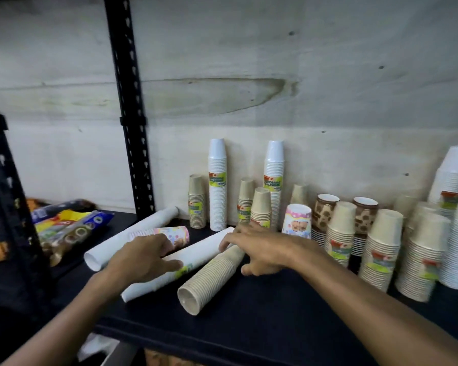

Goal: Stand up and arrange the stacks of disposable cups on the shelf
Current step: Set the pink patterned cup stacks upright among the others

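My right hand [259,247] lies loosely open over the top end of a fallen kraft cup stack [209,281]; my left hand [143,260] rests open-fingered on a fallen white stack [196,256]. Upright stacks [340,233] crowd at two o'clock; snack packets [66,228] at nine

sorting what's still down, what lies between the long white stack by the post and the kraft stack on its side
In the head view, another lying white stack and a short patterned stack on its side; the left hand rests there.
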Available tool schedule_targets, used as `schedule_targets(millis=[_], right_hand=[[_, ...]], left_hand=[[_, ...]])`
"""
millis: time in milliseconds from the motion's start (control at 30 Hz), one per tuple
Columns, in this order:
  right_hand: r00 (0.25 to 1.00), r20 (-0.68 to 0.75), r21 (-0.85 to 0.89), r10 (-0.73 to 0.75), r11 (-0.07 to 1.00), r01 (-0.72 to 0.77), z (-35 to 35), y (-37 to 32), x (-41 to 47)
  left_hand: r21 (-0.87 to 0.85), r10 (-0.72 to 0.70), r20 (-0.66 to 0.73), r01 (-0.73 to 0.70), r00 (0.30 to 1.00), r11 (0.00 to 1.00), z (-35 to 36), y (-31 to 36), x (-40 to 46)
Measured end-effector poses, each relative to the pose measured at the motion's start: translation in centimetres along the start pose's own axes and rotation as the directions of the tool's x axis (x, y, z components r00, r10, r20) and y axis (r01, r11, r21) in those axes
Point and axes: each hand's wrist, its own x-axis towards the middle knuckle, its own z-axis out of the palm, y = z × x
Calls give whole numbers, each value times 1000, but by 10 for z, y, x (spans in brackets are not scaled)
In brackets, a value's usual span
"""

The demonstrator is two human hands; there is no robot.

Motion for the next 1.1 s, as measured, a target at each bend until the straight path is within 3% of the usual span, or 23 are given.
schedule_targets(millis=[167,400,533,700,933,1100], right_hand=[[999,49,-28,3,1000,-2,17,-3,11],[996,-76,-33,-50,998,48,28,0,15],[997,-73,9,-34,999,34,32,2,14],[999,-5,103,32,994,-31,20,15,13],[999,-39,245,3,970,7,-36,34,-1],[997,-66,280,49,959,-29,-57,41,-11]], left_hand=[[84,-24,134,13,991,996,4,-18,-7],[91,-68,192,51,979,995,10,-28,-3],[53,-61,238,49,969,997,6,-41,-2],[-17,-2,160,5,987,1000,-23,-38,-2],[-242,24,-127,-55,992,969,-93,-18,13],[-526,131,-191,-214,973,823,-124,4,34]])
